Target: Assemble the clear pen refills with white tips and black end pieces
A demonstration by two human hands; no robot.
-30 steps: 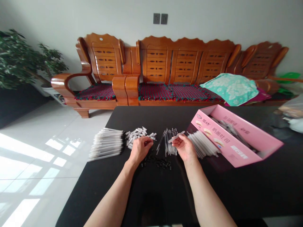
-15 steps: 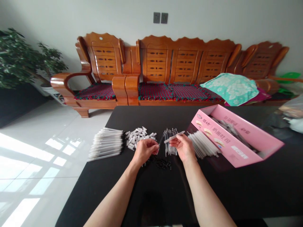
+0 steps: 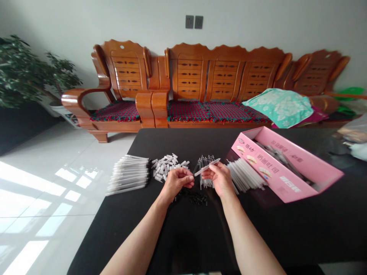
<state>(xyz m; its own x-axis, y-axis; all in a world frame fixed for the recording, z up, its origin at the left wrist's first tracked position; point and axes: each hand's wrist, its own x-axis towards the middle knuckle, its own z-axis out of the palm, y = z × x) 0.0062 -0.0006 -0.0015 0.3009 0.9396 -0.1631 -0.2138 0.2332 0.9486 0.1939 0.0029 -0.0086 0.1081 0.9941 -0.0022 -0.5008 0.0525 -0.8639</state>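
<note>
Plastic barrel [image 3: 207, 167], one, clamped by right hand [image 3: 219, 180]; left hand [image 3: 177, 181] fingers [image 3: 187, 178] together, hold unclear.

A single camera is worn on the person's head. It faces forward and down across the black table [image 3: 286, 229] from its near edge, close to the left hand [image 3: 177, 181] and right hand [image 3: 219, 179]. The far edge, wooden sofa [image 3: 218, 84] and wall sockets [image 3: 194, 22] lie beyond.

A home living room is shown: a wooden sofa [image 3: 223, 89] along the top, a potted plant [image 3: 31, 72] at upper left.
</note>
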